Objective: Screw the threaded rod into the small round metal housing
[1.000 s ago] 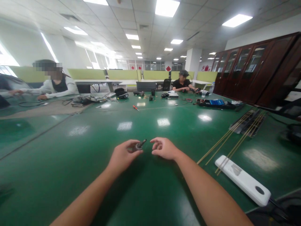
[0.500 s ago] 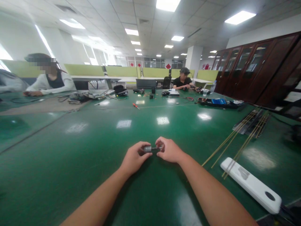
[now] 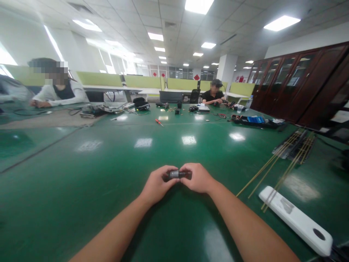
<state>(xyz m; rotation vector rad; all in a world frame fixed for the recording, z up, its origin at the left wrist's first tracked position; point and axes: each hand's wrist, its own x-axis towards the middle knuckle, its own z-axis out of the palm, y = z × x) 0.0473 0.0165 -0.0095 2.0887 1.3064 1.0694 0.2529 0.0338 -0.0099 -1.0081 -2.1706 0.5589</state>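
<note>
Both my hands meet over the green table (image 3: 109,171) near its front middle. Between them lies a small grey and black cylindrical part (image 3: 178,174), held level. My left hand (image 3: 159,183) pinches its left, grey end. My right hand (image 3: 197,177) is closed round its dark right end, and the fingers hide most of that end. Both forearms reach in from the bottom edge.
A white power strip (image 3: 296,220) lies at the right, with several thin yellow rods (image 3: 272,167) crossing it. A red screwdriver (image 3: 159,122), tools and cables lie farther back. Two other people sit at the far side. Dark wooden cabinets (image 3: 300,83) line the right wall.
A second ago only my left hand held the part, tilted up, with my right hand apart. My right hand has since closed on its other end and both hands moved closer together.
</note>
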